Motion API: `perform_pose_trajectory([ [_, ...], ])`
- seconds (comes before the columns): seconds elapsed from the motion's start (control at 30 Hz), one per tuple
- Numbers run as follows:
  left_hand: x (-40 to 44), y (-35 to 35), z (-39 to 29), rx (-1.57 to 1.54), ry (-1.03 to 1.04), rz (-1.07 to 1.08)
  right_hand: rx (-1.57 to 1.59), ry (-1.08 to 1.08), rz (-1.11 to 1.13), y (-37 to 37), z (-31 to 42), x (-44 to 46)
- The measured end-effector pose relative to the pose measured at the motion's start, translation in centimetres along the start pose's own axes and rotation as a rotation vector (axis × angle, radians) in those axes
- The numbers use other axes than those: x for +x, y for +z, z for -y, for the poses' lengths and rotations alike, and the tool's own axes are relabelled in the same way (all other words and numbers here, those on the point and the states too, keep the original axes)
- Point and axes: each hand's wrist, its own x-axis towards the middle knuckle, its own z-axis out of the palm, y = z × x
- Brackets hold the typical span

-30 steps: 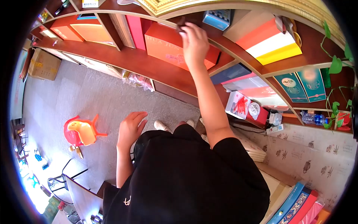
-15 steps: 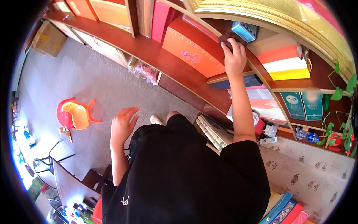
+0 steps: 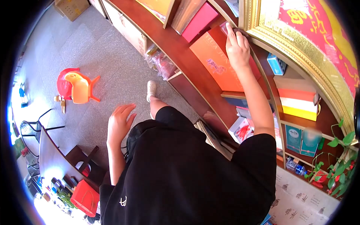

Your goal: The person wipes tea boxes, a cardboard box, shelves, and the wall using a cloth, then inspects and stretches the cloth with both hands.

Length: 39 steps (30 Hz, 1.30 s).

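My right hand (image 3: pixel 238 48) reaches up to the wooden shelf edge above an orange box (image 3: pixel 217 62) with a horse print. Its fingers press on a dark brown cloth (image 3: pixel 240 31), mostly hidden behind them. A gold picture frame (image 3: pixel 258 22) is just right of the fingertips. My left hand (image 3: pixel 120 120) hangs over the floor with fingers apart, holding nothing.
On the shelves are a pink box (image 3: pixel 198 22), a blue box (image 3: pixel 276 64), teal boxes (image 3: pixel 293 138) and a plant (image 3: pixel 339 168). Small chairs (image 3: pixel 79 88) stand on the floor (image 3: pixel 112 63). A table (image 3: pixel 56 153) and red bag (image 3: pixel 85 198) are lower left.
My right hand has moved left along the shelf edge with the brown cloth, past the orange box's right end. The view has shifted and a foot shows farther forward. My left hand stays open.
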Motion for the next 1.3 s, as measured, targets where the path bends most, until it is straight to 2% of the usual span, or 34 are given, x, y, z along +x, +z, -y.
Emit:
perform_pose_trajectory([
  [0.13,0.4,-0.3,1.7,-0.012,-0.073,-0.025,-0.003,0.009,-0.069,1.7,1.2,3.4],
  [0.2,1.3,-0.9,2.5,-0.006,-0.09,-0.027,0.069,0.169,-0.049,3.2,1.8,4.7],
  [0.27,2.9,-1.8,3.2,-0.008,-0.111,-0.044,0.077,0.174,-0.051,4.9,2.0,6.1],
  [0.37,5.6,-2.6,4.9,-0.013,-0.084,-0.034,0.051,0.063,-0.063,6.9,2.5,8.5],
  [0.4,6.8,-3.0,5.4,-0.016,-0.08,-0.03,-0.001,0.014,-0.006,6.4,2.7,9.9],
  [0.57,13.2,-6.2,7.3,-0.015,-0.04,0.001,0.192,0.098,-0.14,9.6,3.8,15.2],
  [0.67,16.5,-8.2,8.6,-0.011,0.001,0.006,0.237,0.074,-0.217,13.5,4.5,17.7],
  [0.7,17.3,-8.8,9.1,-0.013,-0.006,-0.002,0.3,0.192,-0.181,13.6,5.2,18.6],
  [0.83,19.4,-11.1,11.2,-0.023,-0.024,-0.061,0.345,0.247,-0.112,15.2,7.1,23.4],
  [0.97,19.6,-12.7,13.6,-0.017,-0.107,-0.108,0.467,0.253,-0.039,16.3,8.4,25.9],
  [1.0,19.6,-13.1,14.2,-0.014,-0.115,-0.12,0.505,0.249,0.038,16.0,8.4,26.9],
  [1.1,20.2,-14.0,16.4,-0.063,-0.154,-0.062,0.462,0.113,-0.056,18.5,8.4,29.8],
  [1.2,21.8,-15.8,18.9,-0.099,-0.141,-0.036,0.494,0.198,-0.059,19.8,9.7,33.3],
  [1.23,22.4,-16.8,19.9,-0.137,-0.181,0.024,0.441,0.191,-0.117,20.4,10.2,34.5],
  [1.3,23.9,-18.9,22.3,-0.111,-0.14,-0.001,0.371,0.148,-0.124,21.2,10.8,36.9],
])
